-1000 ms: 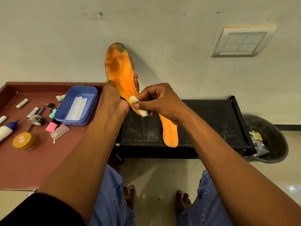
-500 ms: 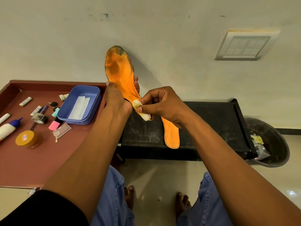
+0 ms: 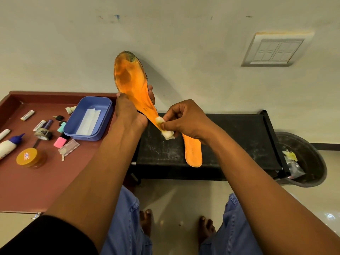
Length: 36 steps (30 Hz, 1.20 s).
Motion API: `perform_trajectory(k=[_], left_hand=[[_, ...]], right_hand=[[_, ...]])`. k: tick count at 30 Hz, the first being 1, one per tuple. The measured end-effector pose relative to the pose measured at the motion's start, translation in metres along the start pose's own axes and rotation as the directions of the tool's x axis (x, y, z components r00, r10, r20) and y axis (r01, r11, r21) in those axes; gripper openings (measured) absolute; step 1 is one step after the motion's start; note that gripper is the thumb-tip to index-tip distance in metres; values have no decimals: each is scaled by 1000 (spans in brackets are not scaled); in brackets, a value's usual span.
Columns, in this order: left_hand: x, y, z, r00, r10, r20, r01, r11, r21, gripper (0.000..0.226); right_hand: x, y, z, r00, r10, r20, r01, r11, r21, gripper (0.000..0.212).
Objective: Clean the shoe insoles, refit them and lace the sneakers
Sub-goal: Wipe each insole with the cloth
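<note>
Orange insole (image 3: 132, 85) stands raised before the wall, above the black bench's (image 3: 239, 129) left edge. Left hand (image 3: 128, 115) grips its middle, fingers curled round it. Right hand (image 3: 185, 118) pinches a white wipe (image 3: 165, 128) against the insole's face.

Orange insole (image 3: 132, 83) w/ dark-stained toe, white wipe (image 3: 166, 132), blue box (image 3: 90, 117), maroon tray (image 3: 27, 183).
</note>
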State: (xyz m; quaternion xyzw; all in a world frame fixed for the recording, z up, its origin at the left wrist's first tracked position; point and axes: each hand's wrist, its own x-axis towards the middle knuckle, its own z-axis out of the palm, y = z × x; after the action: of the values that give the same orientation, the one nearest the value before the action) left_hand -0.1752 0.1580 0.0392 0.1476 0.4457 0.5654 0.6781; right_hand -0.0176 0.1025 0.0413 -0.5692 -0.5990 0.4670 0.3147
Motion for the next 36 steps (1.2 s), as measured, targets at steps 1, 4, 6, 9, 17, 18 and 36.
perform_trajectory(k=[1, 4, 6, 9, 17, 18, 36], left_hand=[[1, 0, -3, 1000, 5, 13, -4, 999, -52, 40], [0, -1, 0, 996, -75, 46, 78, 995, -67, 47], [-8, -4, 11, 998, -55, 43, 52, 997, 64, 39], [-22, -13, 21, 996, -43, 74, 27, 979, 203, 26], [-26, -25, 26, 989, -24, 148, -66, 818, 572, 33], [-25, -26, 25, 989, -3, 146, -90, 775, 625, 33], [-24, -25, 31, 974, -107, 201, 9, 899, 437, 76]], right_hand=[[2, 3, -2, 999, 23, -32, -23, 1000, -17, 15], [5, 6, -12, 988, 53, -147, -29, 986, 162, 16], [7, 8, -18, 973, 77, -218, 0, 944, 331, 21], [11, 10, -22, 945, 156, -287, 20, 849, 528, 24], [13, 11, -35, 857, 376, -353, 40, 634, 773, 18], [14, 12, -35, 850, 379, -367, 37, 650, 759, 18], [8, -1, -17, 996, 89, -14, -52, 699, 713, 15]])
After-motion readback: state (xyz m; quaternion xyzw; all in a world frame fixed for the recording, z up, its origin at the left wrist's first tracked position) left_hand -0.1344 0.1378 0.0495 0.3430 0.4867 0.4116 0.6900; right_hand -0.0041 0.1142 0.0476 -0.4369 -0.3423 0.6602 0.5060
